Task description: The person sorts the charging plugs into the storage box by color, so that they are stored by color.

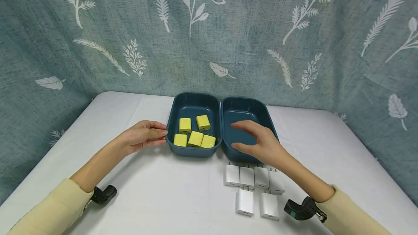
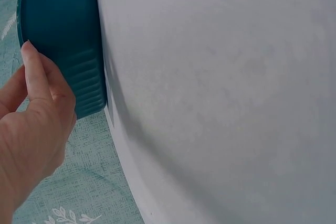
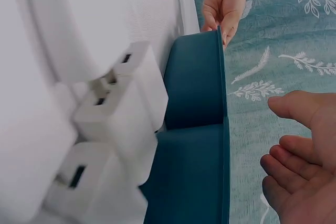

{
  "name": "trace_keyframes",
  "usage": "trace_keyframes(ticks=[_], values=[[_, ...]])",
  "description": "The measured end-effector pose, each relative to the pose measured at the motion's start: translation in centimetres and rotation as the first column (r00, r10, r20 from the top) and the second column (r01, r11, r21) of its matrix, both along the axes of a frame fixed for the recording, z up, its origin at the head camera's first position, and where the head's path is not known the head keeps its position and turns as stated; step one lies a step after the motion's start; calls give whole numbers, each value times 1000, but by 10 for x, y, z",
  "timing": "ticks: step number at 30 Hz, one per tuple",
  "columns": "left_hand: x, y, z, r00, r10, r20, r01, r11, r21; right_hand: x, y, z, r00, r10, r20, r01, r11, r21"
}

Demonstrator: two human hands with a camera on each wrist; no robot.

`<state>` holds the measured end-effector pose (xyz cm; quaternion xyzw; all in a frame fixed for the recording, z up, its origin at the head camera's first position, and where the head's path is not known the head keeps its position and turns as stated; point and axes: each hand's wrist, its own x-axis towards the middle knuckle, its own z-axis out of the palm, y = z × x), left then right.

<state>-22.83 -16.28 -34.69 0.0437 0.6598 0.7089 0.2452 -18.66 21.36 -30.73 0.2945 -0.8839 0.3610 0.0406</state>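
My left hand [image 1: 146, 137] touches the left wall of the left blue bin [image 1: 196, 152], its fingers extended against the outside near the rim. Several yellow charger blocks [image 1: 184, 125] lie in that bin. Over the right blue bin [image 1: 242, 105] hovers my right hand [image 1: 261, 142], thumb and fingers spread apart with nothing between them. In the right wrist view the right hand [image 3: 304, 156] shows its bare palm, above the bin rims. Several white charger plugs [image 1: 245, 201] lie in two rows on the table in front of the right bin.
The two bins stand side by side near the back edge of the white-covered table [image 1: 137, 198]. A patterned blue-green curtain [image 1: 183, 57] hangs right behind them. Each wrist carries a black camera mount, the left mount [image 1: 103, 194] close over the cloth.
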Motion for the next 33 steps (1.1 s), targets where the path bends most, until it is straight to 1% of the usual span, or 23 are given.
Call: trace_keyframes(ticks=[7, 11, 15, 18, 23, 26, 30, 33], values=[[0, 1, 1, 1000, -3, 1, 3, 1000, 0, 22, 21, 1, 999, -24, -29, 24, 1000, 20], [0, 1, 1, 1000, -7, 3, 7, 1000, 0, 36, 30, 0, 998, -25, -58, 26, 999, 28], [-1, 2, 1, 1000, -8, 9, 8, 1000, 1, 49, 42, -1, 995, -45, -93, 51, 997, 59], [-1, 2, 1, 1000, -12, 8, 12, 1000, -1, 58, 51, 0, 993, -59, -104, 66, 995, 71], [-1, 2, 1, 1000, -11, 3, 11, 1000, -8, 73, 61, 0, 994, -62, -93, 68, 996, 63], [-1, 2, 2, 1000, -10, 1, 10, 1000, -9, 81, 64, -5, 993, -54, -103, 61, 996, 68], [-2, 1, 2, 1000, -10, 2, 10, 1000, -10, 91, 68, -15, 990, -37, -134, 49, 995, 90], [-2, -1, 2, 1000, -8, 4, 8, 1000, -8, 98, 68, -23, 989, -42, -140, 57, 993, 108]])
